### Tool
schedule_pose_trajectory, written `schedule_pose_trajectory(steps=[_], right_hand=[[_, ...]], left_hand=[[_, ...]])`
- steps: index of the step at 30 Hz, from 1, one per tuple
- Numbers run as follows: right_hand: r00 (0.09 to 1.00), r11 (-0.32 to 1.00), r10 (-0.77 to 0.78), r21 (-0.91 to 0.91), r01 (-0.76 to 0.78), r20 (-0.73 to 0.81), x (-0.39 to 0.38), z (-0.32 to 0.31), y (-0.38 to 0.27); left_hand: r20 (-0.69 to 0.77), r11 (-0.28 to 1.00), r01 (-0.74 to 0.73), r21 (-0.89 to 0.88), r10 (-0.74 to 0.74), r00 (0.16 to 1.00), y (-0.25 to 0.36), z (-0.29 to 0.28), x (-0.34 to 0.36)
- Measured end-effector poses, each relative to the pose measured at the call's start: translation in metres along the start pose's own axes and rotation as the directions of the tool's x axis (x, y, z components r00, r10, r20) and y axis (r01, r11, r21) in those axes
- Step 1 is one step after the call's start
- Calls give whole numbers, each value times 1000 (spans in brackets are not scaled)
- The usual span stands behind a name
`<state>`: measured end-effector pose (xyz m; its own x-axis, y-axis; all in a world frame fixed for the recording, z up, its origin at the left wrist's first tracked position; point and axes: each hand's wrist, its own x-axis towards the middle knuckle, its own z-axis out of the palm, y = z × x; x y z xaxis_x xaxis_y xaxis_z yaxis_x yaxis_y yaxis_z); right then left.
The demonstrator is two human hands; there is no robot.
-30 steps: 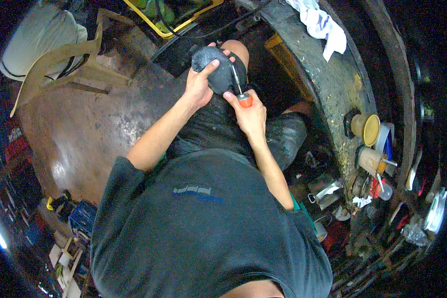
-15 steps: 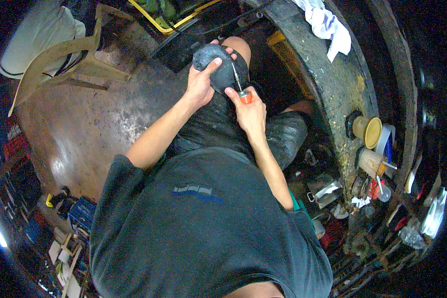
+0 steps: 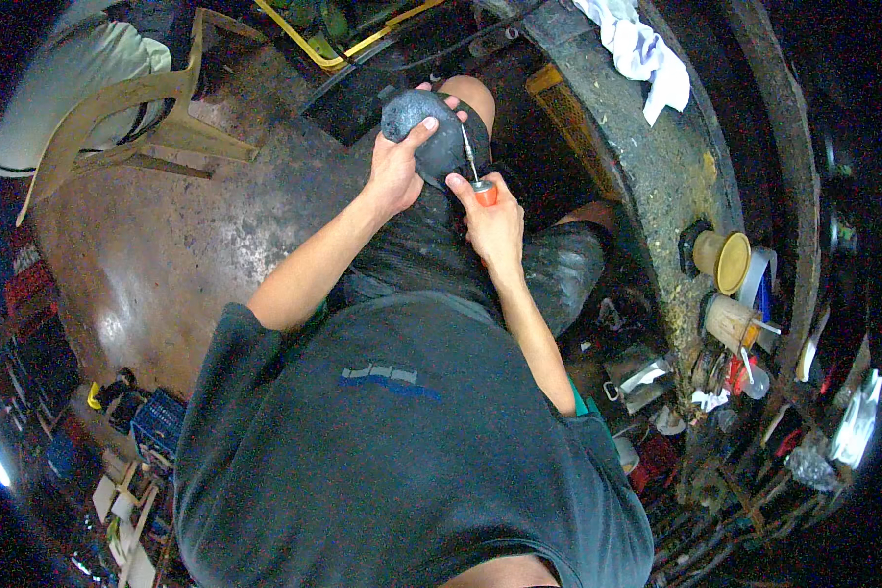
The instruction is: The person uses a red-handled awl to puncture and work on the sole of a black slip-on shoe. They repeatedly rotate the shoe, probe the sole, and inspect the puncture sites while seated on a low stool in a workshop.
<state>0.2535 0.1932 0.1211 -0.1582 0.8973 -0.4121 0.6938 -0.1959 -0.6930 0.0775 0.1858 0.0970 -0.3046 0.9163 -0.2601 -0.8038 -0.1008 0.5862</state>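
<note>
Charcoal-coloured fabric: T-shirt (image 3: 402, 451), bearing a small grey-and-blue printed mark (image 3: 387, 380) (too blurred to read). Left hand (image 3: 398, 165) is curled around a black rounded piece (image 3: 441, 147), thumb on top, fingertips showing at the far edge. Piece is held over the wearer's bent leg; its left end looks grey and grainy, the remainder smoother and matte. Right hand (image 3: 494, 218) grips the orange handle of a slim tool (image 3: 485, 194); metal shank points away from the wearer, alongside the piece's right side. Tip contact: cannot tell. Right: scuffed dark bench (image 3: 657, 176), crumpled white cloth (image 3: 647, 61), yellowish round-rimmed container (image 3: 732, 263). Left: beige chair (image 3: 162, 96), curved armrest.
</note>
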Motion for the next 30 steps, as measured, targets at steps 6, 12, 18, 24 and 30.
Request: schedule_pose_trajectory(steps=[6, 12, 18, 24, 30], right_hand=[[1000, 1000, -9, -11, 10, 11, 1, -1, 0], [1000, 1000, -19, 15, 19, 18, 2, -3, -4], [999, 1000, -1, 4, 1, 47, 6, -7, -10], [999, 998, -24, -63, 26, 43, 7, -11, -19], [999, 997, -30, -75, 32, 19, 8, -12, -24]], left_hand=[[-4, 1000, -4, 23, 4, 1000, -1, 2, 0], [-13, 997, -59, 44, 60, 998, -1, 7, -1], [-15, 998, -60, 18, 60, 998, -1, 10, -1], [33, 996, -82, 25, 81, 996, -1, 8, -2], [21, 996, -81, 33, 80, 997, -1, 8, -2]])
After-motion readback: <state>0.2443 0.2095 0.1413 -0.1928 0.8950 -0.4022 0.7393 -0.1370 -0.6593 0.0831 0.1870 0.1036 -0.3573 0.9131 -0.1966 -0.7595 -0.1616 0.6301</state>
